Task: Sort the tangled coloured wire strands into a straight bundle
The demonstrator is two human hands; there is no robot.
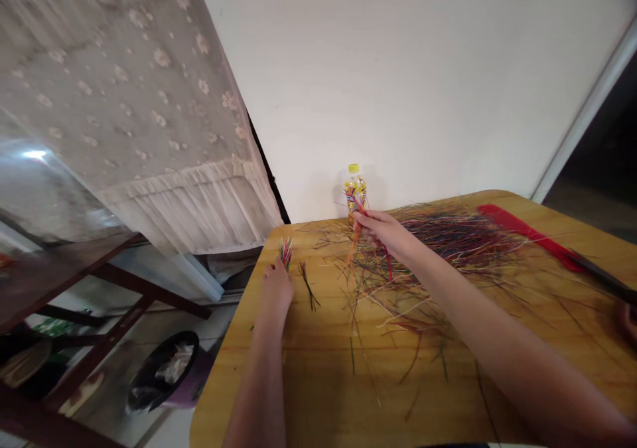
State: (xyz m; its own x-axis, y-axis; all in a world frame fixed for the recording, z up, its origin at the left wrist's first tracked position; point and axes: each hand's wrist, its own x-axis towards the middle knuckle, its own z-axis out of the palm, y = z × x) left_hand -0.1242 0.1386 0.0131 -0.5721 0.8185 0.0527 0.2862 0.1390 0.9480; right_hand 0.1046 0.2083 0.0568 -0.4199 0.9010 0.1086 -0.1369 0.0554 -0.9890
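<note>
One bare left hand (279,285), fingers curled in, grips a bundle of thin multicoloured strands (286,251) near the far left corner of the yellow wood-grain desk (328,381). The bare right hand (377,227) pinches loose orange-red strands (356,234); a tangled heap of thin dark multicoloured strands (452,235) spreads along the far edge.

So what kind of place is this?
Probably a room in someone's home: there's a flowery curtain, a wooden table with colourful strands spread on it, and a purple bin nearby.
</note>
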